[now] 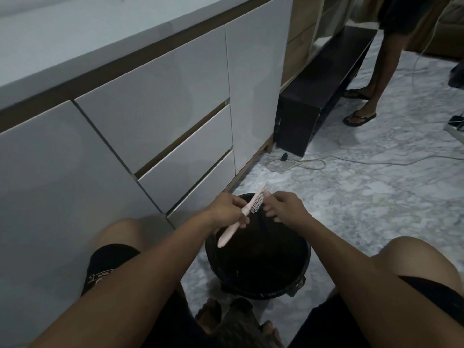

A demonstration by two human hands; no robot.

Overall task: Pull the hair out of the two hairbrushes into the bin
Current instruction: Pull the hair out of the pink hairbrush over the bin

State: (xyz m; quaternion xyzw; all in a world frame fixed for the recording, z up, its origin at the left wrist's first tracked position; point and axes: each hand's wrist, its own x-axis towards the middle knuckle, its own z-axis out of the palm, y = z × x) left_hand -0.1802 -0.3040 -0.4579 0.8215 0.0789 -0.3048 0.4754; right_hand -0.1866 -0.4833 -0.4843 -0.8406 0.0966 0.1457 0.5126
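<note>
Pink plastic marks the hairbrush (247,209) at the centre of the frame, held slanted with its bristles facing right, directly above the black bin (258,259) on the marble floor, likely so that loosened hair drops straight in. The left hand (226,212) grips the handle just below the head, fingers curled round it, which steadies the brush. The right hand (278,205) has its fingertips at the bristles, pinching as if at strands; the hair itself is too fine to make out. Only one brush shows; the second is not in view. Grey drawers (163,116) fill the upper left, and another person's legs (369,79) stand at upper right
</note>
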